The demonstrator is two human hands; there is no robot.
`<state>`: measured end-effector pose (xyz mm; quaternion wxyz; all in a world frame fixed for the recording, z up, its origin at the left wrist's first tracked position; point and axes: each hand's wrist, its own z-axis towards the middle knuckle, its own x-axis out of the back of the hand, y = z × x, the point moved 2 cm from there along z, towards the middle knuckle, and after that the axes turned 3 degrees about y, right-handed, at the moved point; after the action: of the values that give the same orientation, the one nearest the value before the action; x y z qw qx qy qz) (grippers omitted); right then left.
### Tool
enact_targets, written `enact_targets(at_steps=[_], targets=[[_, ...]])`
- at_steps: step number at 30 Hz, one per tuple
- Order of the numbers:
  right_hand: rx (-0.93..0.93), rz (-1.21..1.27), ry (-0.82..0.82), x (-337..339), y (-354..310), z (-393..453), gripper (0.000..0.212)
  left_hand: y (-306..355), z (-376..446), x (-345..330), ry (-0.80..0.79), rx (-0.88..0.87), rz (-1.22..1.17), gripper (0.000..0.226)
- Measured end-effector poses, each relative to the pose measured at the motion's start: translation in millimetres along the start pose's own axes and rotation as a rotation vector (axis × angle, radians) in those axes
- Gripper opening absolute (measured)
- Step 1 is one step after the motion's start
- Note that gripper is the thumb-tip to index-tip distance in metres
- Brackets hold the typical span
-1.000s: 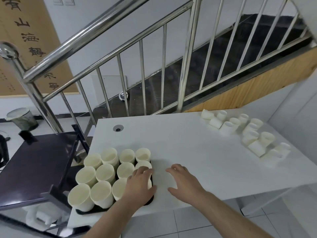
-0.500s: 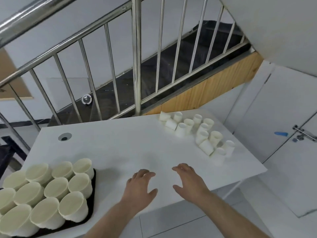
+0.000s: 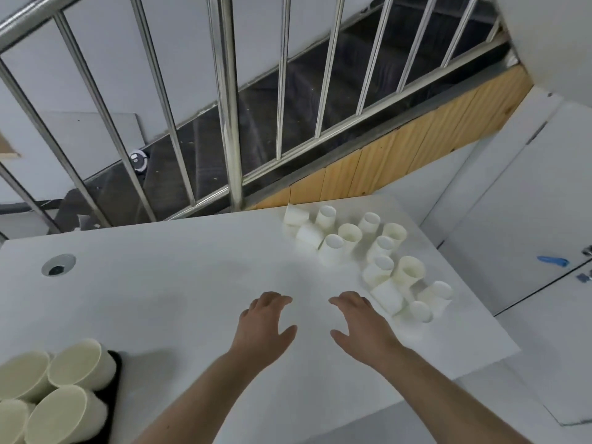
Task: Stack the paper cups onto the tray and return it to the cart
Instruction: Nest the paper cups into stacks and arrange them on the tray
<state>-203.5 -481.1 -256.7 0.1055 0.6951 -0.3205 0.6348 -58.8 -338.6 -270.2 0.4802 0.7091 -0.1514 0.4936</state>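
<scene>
Several loose white paper cups lie and stand in a cluster on the right part of the white table; some lie on their sides. At the lower left corner a black tray carries several upright cream cups, partly cut off by the frame. My left hand and my right hand hover side by side over the table's middle, palms down, fingers relaxed, holding nothing. The right hand's fingertips are a short way left of the nearest lying cup.
A steel stair railing rises behind the table's far edge. A round cable hole sits in the table's left part. A white door with a handle stands at the right. The cart is out of view.
My view has swung right: the tray slid to the lower left corner and the loose cups came closer. Both hands left the tray and moved toward the loose cups.
</scene>
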Motion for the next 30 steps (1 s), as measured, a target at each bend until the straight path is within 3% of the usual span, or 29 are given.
enact_targets(at_steps=[13, 30], targets=[[-0.08, -0.057, -0.028, 13.4, 44.9, 139.9, 0.062, -4.3, 121.1, -11.5, 0.011, -0.016, -0.031, 0.053], [-0.01, -0.149, -0.112, 9.3, 75.5, 233.9, 0.044, -17.0, 153.0, -34.2, -0.015, 0.108, -0.064, 0.052]])
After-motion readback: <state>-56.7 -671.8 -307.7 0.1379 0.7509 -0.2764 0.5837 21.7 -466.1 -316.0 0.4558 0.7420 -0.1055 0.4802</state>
